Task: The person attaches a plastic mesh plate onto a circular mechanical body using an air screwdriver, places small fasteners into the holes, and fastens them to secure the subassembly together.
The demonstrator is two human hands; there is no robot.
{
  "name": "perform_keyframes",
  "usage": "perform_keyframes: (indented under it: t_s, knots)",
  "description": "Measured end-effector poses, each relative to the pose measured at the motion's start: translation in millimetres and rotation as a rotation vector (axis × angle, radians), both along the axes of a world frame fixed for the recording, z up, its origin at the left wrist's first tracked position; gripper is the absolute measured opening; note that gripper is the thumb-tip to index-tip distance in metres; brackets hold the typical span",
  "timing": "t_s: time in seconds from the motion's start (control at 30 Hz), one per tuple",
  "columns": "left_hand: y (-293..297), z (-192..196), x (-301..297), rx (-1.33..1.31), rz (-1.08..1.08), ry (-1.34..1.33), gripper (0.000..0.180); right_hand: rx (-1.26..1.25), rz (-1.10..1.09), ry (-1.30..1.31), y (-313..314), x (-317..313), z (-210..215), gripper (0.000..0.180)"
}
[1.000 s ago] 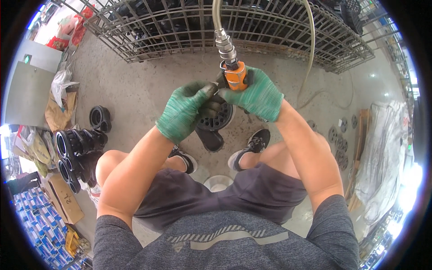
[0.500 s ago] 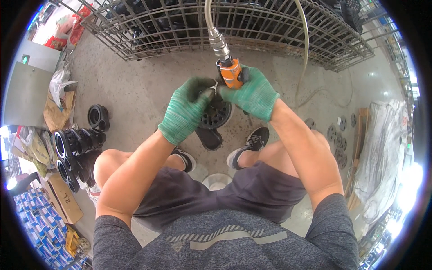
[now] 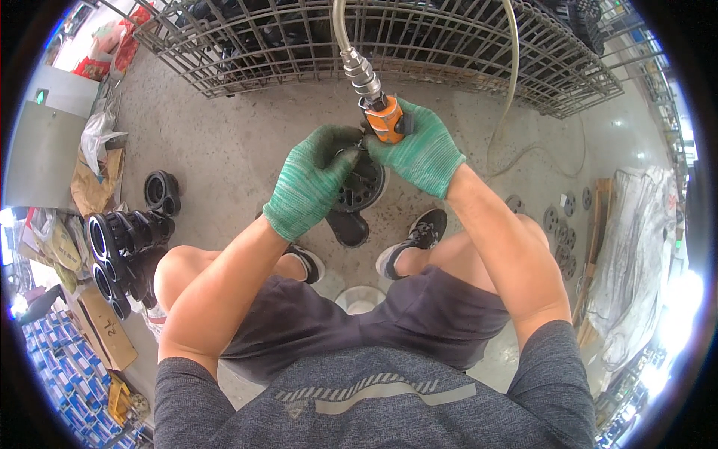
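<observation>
While I sit low with my knees apart, my left hand [image 3: 310, 183] in its green knit glove is curled around the rim of a round black plastic part with holes in it [image 3: 360, 187]. My fingers are closed on it and hold it up in front of me, above the grey concrete floor [image 3: 224, 150] and between my two shoes [image 3: 415, 239]. My right hand [image 3: 422, 146], also in a green glove, is wrapped tight around a small orange air tool [image 3: 385, 120]. That tool sits just above the black part and its tip seems to touch the top of it, but I cannot tell for sure, as my fingers hide the spot. A shiny metal coupling [image 3: 360, 71] joins the tool to a pale hose [image 3: 340, 19] that goes up to the top edge of the view. Behind my hands, along the far side of the floor, stands a big grey wire cage [image 3: 449, 52] with dark parts inside. Near the left edge of the floor lies a pile of black plastic parts [image 3: 123, 247], and one black ring [image 3: 161, 191] lies just beside it. Some small round discs [image 3: 557, 217] lie on the floor at the right
</observation>
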State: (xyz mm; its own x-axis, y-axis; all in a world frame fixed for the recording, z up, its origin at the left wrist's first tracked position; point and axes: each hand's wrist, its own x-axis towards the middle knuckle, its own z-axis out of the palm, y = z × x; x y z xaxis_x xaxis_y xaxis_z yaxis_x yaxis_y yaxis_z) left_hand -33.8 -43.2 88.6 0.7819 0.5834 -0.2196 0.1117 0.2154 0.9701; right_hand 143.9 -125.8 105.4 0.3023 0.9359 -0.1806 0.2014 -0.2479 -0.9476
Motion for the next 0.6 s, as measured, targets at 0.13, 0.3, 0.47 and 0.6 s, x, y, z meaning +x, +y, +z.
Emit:
perform_keyframes:
  t_s: [0.13, 0.3, 0.47, 0.6]
  knots:
    - [5.0, -6.6, -0.8, -0.026, 0.008, 0.053, 0.030, 0.062, 0.007, 0.037, -1.5, -1.3, -8.8, 0.038]
    - [8.8, -10.3, -4.3, -0.360, 0.056, -0.050, 0.030, 0.137, -0.015, 0.086, -0.4, -5.7, -12.4, 0.033]
    - [9.6, -17.1, -6.2, -0.521, 0.105, -0.095, 0.028, 0.142, -0.029, 0.111, 0.9, -6.3, -8.4, 0.032]
    - [9.9, -16.5, -7.8, -0.417, 0.073, -0.074, 0.026, 0.084, -0.085, 0.199, -0.2, 0.0, -7.8, 0.032]
